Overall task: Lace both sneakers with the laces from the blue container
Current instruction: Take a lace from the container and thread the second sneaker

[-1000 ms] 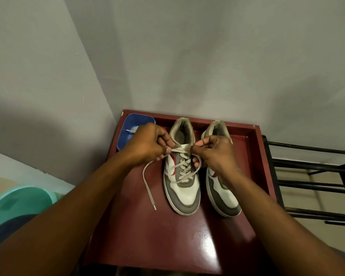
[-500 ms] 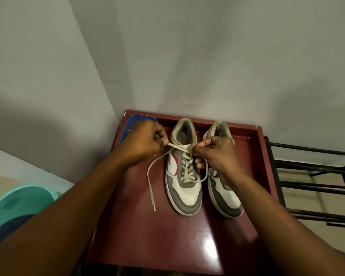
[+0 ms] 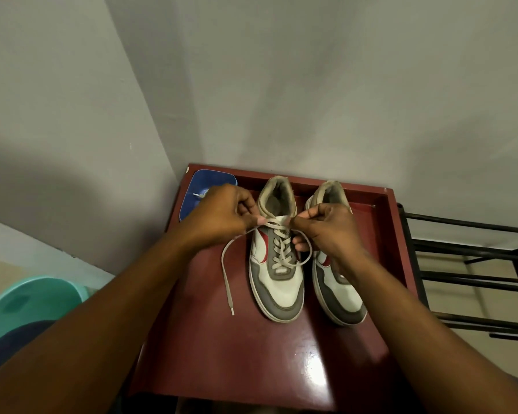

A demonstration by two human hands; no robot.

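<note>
Two white, grey and red sneakers stand side by side on a dark red table [image 3: 228, 363]. The left sneaker [image 3: 277, 282] has a beige lace [image 3: 226, 273] threaded up its eyelets. My left hand [image 3: 222, 216] pinches the lace at the sneaker's top left; the lace's free end trails down onto the table. My right hand [image 3: 326, 228] pinches the other end at the top right, and a loop hangs below it. The right sneaker [image 3: 340, 291] is partly hidden under my right hand. A blue container [image 3: 195, 186] at the back left holds another lace, mostly hidden by my left hand.
The table stands in a corner between two grey walls and has a raised rim at the back and right. A black metal rack [image 3: 473, 264] is to its right. A teal plastic tub [image 3: 27, 303] sits on the floor at the lower left.
Both hands have risen slightly toward the sneaker's collar, pulling the lace tighter across the top eyelets. The free end on the left has shifted little.
</note>
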